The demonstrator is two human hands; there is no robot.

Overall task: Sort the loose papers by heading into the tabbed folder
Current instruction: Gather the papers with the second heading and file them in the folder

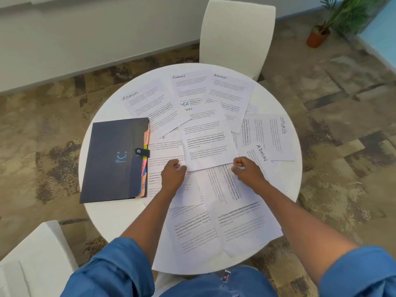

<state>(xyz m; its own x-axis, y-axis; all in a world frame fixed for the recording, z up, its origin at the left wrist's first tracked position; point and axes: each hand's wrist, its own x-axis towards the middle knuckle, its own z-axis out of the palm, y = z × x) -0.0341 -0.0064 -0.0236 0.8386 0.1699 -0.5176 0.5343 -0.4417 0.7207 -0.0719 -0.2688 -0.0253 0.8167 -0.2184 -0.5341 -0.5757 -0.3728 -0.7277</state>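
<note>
While both arms stretch out over the round white table [111,219], the left hand [174,174] sits curled at the bottom-left corner of a white printed sheet [206,138] in the middle of the spread, fingers folded in and pinching that corner. Right hand [246,170] does the same at the bottom-right corner, knuckles up, fingers tucked, thumb side gripping the paper edge. So the sheet is held btwn the two hands, its top heading partly covered by neighbours, reads something ending "MIN". Loose white papers lie fanned across the tabletop, overlapping: a sheet headed ADMIN [150,106] at far left, one headed FINANCE [188,84] at the far edge, another ADMIN sheet [230,93] beside it, a sideways SPORTS sheet [276,136] at right, plus a tilted ADMIN page [260,155] just beside the right hand. More sheets [225,228] lie under the forearms, toward the near rim, headings hidden. Dark navy folder [111,159] w/ a blue smile logo lies shut on the left of the table, strap snapped, coloured tabs [144,163] poking from its right edge, touching the nearest papers. White chair [235,35] stands beyond the table, a potted plant [319,35] top right on patterned carpet [342,93]. Blue denim sleeves [120,271] rolled at the elbows.
</note>
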